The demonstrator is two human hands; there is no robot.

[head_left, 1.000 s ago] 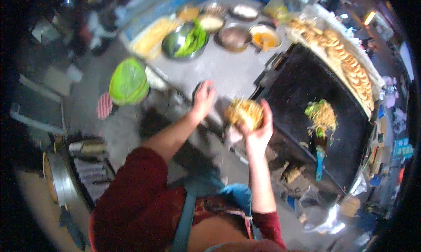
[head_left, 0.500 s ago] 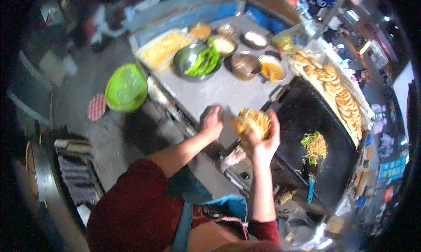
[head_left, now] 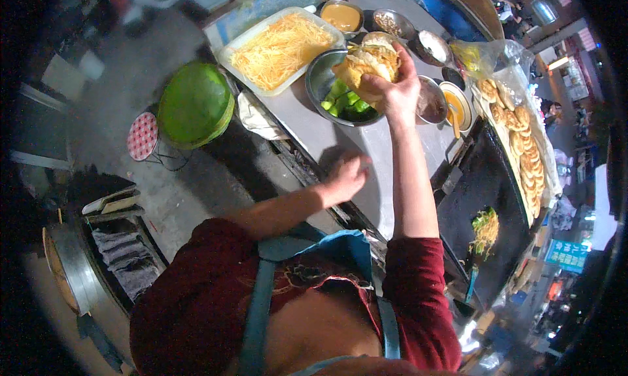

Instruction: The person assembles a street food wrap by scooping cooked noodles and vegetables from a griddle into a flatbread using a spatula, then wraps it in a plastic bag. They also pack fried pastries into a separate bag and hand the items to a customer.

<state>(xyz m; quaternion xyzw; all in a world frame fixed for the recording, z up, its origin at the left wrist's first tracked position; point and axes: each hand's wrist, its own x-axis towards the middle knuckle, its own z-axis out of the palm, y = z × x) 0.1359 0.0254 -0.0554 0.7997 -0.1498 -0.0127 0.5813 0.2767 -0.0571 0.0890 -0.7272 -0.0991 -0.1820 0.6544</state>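
Observation:
My right hand (head_left: 394, 91) grips a stuffed flatbread (head_left: 369, 67), its fingers and thumb wrapped around the bread's side. Shredded filling shows at the bread's upper opening. It is held above a metal bowl (head_left: 319, 82) of green leaves (head_left: 347, 102), hiding part of the bowl. Over the near part of the grey worktop (head_left: 366, 144), my left hand (head_left: 347, 178) hangs with fingers loosely bent and somewhat apart, holding nothing. On the black griddle (head_left: 458, 212) to the right lies a small heap of shreds and greens (head_left: 485, 231), beside a spatula with a blue handle (head_left: 472, 283).
A white tray of pale yellow shreds (head_left: 281, 52) stands at the back left. Bowls of brown sauce (head_left: 341, 15), chopped bits (head_left: 390, 24), white stuff (head_left: 434, 46) and orange sauce (head_left: 456, 104) line the back. Flatbreads (head_left: 523, 147) are stacked beyond the griddle. A green basin (head_left: 195, 104) stands left.
My right hand has carried the stuffed flatbread away from me, from beside the griddle to above the bowl of greens. My left hand has shifted slightly right. The view has moved too.

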